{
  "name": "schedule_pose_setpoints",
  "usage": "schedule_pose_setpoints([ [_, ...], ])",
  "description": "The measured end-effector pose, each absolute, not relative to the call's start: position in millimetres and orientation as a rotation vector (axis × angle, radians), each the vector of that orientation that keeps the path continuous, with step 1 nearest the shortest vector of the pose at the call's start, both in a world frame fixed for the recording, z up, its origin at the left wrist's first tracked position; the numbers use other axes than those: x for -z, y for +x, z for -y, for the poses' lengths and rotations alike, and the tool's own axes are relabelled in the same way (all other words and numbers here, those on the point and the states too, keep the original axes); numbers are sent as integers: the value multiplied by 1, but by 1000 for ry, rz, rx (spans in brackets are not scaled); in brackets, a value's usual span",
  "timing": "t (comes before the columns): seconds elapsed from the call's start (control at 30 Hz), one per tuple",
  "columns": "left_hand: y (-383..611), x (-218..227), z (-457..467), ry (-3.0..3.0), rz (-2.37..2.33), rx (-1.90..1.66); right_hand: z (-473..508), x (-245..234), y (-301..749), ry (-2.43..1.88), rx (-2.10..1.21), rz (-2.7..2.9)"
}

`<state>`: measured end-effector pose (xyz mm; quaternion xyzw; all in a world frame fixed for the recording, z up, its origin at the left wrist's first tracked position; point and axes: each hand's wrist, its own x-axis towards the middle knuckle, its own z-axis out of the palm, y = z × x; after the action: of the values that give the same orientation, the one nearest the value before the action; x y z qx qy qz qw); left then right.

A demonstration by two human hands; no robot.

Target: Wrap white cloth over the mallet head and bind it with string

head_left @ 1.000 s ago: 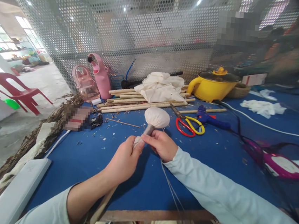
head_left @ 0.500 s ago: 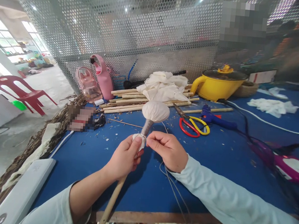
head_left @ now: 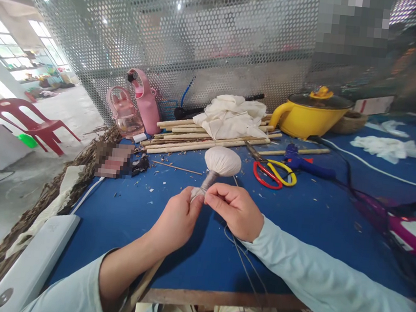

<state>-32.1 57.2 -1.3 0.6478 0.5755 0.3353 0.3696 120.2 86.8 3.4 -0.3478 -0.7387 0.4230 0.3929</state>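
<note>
My left hand [head_left: 179,216] is closed round a wooden stick [head_left: 149,275] just below its cloth-covered head [head_left: 222,161]. The head is a pale, rounded, pleated bundle, and its neck [head_left: 210,180] is wound with grey string. My right hand [head_left: 235,210] is pinched beside the neck, close to the left thumb; the grey string [head_left: 244,262] runs from it down over the table's front edge. What lies right between the right fingertips is hidden. The stick slants down past my left forearm.
Scissors [head_left: 273,174] with red and yellow handles lie beyond my right hand, near a blue glue gun [head_left: 308,164]. Behind are wooden sticks [head_left: 179,143] under white cloth [head_left: 232,116], a yellow pot [head_left: 313,117] and a pink bottle [head_left: 147,108]. A white power strip [head_left: 34,262] lies at left.
My left hand has turned and the stick has rolled with it, its lower end swinging left. The head has shifted slightly right and down. My right hand stays pinched by the neck.
</note>
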Motion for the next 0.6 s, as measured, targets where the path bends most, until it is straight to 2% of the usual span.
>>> schedule_pose_setpoints([
  [0.6, -35, -7, -60, 1278, -1295, -984, -93, -4, 123, -1010, -1110, 1763],
])
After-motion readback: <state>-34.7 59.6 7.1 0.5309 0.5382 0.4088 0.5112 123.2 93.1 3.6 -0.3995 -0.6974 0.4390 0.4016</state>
